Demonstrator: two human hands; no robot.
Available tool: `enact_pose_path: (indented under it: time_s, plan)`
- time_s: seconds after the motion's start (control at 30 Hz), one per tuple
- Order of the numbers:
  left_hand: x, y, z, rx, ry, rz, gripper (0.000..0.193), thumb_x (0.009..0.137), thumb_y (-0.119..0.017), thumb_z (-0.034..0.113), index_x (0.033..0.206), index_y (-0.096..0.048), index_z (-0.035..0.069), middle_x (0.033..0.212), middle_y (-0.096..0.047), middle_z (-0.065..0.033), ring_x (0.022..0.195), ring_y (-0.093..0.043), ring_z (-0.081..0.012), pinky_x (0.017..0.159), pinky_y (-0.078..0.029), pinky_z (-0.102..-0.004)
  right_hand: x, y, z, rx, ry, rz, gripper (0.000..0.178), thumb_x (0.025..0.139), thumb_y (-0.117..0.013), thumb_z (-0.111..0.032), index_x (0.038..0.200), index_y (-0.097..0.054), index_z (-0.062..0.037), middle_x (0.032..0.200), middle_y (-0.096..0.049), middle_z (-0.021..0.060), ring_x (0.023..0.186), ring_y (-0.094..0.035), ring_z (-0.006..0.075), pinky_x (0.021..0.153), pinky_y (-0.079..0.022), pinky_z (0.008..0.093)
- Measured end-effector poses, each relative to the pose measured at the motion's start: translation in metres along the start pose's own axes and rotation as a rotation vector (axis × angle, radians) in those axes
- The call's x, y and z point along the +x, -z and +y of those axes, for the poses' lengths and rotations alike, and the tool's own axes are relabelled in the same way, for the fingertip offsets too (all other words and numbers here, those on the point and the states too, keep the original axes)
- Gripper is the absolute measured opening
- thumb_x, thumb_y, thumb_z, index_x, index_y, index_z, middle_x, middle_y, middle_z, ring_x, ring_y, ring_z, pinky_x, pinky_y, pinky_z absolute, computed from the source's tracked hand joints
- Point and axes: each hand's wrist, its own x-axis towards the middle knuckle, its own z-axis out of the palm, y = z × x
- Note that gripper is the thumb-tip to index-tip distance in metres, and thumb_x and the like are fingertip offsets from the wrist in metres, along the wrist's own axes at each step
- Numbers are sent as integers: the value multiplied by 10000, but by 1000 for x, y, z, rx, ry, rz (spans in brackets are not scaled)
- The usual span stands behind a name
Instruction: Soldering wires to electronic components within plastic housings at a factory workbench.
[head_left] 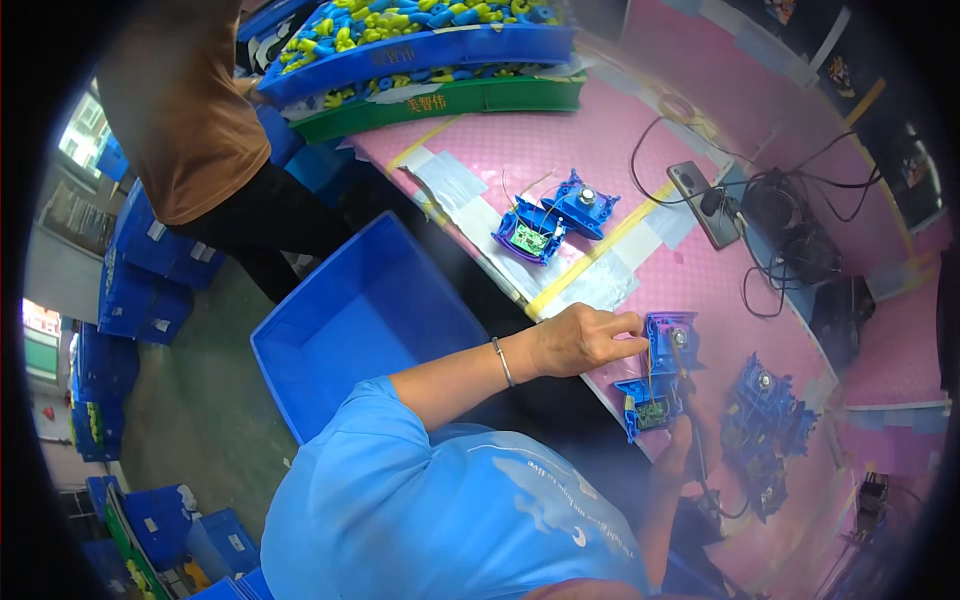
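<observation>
My left hand (588, 340), with a bracelet on its wrist, has its fingers pinched at the left edge of an opened blue plastic housing (660, 335). What the fingertips hold is too small to make out. Inside that housing sit a round metal speaker (679, 339) and, lower down, a green circuit board (652, 413), with thin wires between. My right hand (682, 452), partly blurred, is closed around a pen-shaped soldering iron (686, 385) with a dark cord. Its front end points up toward the speaker.
Another opened blue housing (530, 240) lies farther up the pink table (480, 150); several more (765, 420) lie at right. A phone (703, 205) and black cables are beyond. Crates (420, 65) of yellow and blue parts stand at the back, a blue bin (350, 310) at left, near another person (190, 120).
</observation>
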Motion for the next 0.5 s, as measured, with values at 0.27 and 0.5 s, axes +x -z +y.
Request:
enact_pose_path:
  time_s: [0.27,0.5]
  plan:
    - [4,1,-6,-4,-98,-3,356,801,-669,67,1152,-728,49,1063,-732,-112,737,-732,-213,587,-583,-308,7,-3,-7,-24,58,-18,229,837,-653,2,1047,-702,80,742,-616,145,624,-578,226,577,-440,346]
    - [12,-7,-9,-49,-83,18,292,767,-738,5,1056,-743,45,1046,-746,-124,801,-757,-241,634,-602,-315,9,5,-11,-110,18,-75,257,818,-679,7,1067,-709,61,768,-628,147,658,-601,231,612,-449,335]
